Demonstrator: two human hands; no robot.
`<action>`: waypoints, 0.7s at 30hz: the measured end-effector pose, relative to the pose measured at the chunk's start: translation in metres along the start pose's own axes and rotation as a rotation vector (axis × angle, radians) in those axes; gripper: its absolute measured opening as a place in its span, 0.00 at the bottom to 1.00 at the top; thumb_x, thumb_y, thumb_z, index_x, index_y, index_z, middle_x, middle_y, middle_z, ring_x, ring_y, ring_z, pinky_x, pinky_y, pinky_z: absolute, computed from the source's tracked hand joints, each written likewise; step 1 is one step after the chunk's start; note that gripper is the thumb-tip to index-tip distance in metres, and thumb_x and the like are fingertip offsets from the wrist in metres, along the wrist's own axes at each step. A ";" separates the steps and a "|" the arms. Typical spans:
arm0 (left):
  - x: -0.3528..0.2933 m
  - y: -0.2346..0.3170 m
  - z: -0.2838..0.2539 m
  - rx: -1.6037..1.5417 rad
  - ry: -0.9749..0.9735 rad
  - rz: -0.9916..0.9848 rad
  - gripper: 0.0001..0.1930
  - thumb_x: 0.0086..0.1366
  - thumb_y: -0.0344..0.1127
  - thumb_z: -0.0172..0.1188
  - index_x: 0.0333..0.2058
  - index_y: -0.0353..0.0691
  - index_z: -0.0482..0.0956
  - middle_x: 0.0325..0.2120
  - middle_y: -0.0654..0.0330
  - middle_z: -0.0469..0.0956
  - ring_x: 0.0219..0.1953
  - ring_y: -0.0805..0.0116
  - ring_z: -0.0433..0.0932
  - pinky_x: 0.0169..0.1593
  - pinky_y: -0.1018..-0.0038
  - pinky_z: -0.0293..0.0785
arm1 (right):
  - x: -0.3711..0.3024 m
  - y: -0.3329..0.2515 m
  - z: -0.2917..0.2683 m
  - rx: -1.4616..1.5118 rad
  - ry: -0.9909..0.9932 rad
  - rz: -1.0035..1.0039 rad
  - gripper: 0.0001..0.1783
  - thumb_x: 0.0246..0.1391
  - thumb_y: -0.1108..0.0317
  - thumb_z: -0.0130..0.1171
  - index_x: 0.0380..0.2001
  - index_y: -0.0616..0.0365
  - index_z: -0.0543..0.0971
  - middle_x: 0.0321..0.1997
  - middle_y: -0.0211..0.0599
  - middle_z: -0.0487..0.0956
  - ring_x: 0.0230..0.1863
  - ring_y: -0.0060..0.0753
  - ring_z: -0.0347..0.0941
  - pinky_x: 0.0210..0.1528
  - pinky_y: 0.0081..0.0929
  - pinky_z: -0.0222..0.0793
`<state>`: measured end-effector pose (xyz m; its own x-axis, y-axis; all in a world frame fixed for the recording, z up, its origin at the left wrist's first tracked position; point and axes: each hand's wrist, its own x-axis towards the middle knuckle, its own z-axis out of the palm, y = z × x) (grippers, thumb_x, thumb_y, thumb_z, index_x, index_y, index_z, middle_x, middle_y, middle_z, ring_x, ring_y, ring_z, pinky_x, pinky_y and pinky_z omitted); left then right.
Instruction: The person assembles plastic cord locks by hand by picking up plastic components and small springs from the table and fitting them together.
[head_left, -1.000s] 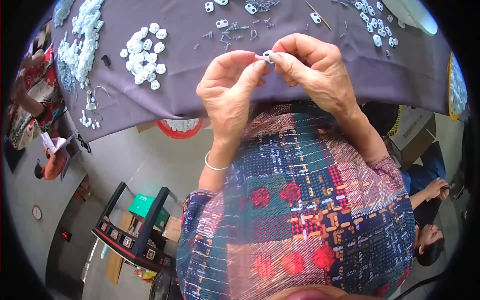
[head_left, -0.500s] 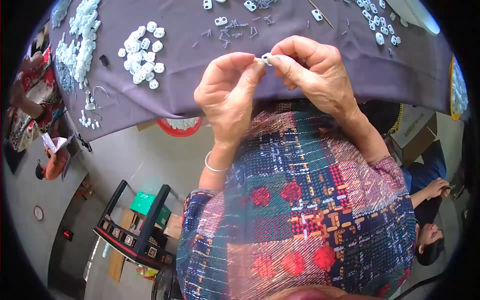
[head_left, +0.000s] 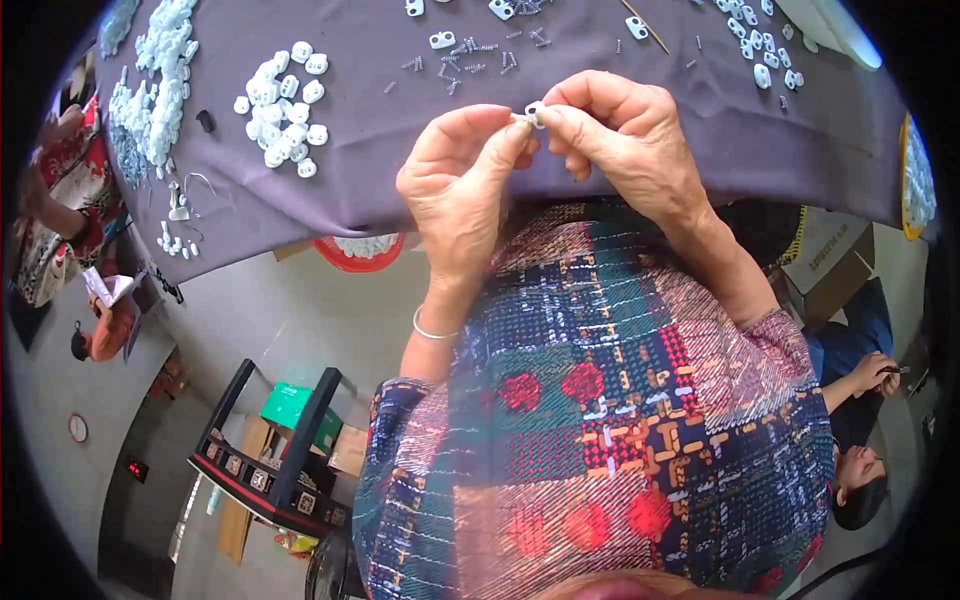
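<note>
While pinched by the right hand (head_left: 640, 145), thumb against fingers, note the small white holed piece (head_left: 536, 112), just beside the tips of the left hand (head_left: 460, 185), with hole apparently facing the viewer and long axis too small to judge. Closed in the left grip, note the slim pale part (head_left: 519, 117), apparently aimed sideways at the piece. Judge as apparently unfinished. Left of the grip, see clustered white pieces (head_left: 298, 113), perhaps completed; beyond it, loose springs (head_left: 475, 68) and two-holed pieces (head_left: 442, 39), seemingly unused.

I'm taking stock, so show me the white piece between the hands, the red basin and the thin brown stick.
White piece (head_left: 537, 117): head view, on its body.
Red basin (head_left: 355, 266): head view, lower rim.
Thin brown stick (head_left: 653, 35): head view, along its shaft.
</note>
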<state>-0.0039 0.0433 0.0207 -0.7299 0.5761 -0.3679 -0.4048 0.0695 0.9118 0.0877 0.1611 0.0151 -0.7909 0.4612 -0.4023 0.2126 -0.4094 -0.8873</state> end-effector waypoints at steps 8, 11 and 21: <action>-0.001 -0.001 0.003 0.118 0.033 0.055 0.08 0.54 0.21 0.60 0.34 0.30 0.74 0.27 0.58 0.78 0.29 0.74 0.77 0.35 0.80 0.75 | 0.000 0.005 0.002 -0.156 0.022 -0.131 0.08 0.54 0.67 0.56 0.32 0.62 0.76 0.23 0.25 0.75 0.21 0.10 0.67 0.22 0.09 0.64; 0.000 0.000 0.002 0.139 0.034 0.064 0.08 0.54 0.20 0.60 0.33 0.29 0.74 0.27 0.59 0.77 0.29 0.74 0.76 0.36 0.81 0.75 | 0.003 0.007 0.001 -0.209 0.000 -0.160 0.08 0.54 0.67 0.56 0.32 0.61 0.76 0.23 0.24 0.74 0.21 0.10 0.66 0.22 0.09 0.63; 0.007 0.001 -0.010 0.152 -0.046 0.046 0.10 0.54 0.21 0.60 0.37 0.29 0.74 0.29 0.58 0.78 0.30 0.73 0.77 0.35 0.81 0.75 | 0.007 0.004 -0.001 -0.079 -0.069 0.024 0.08 0.54 0.67 0.55 0.31 0.61 0.76 0.21 0.24 0.73 0.21 0.10 0.66 0.20 0.10 0.62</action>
<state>-0.0152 0.0387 0.0177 -0.7188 0.6176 -0.3193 -0.2804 0.1627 0.9460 0.0837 0.1639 0.0085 -0.8220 0.3956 -0.4096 0.2743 -0.3553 -0.8936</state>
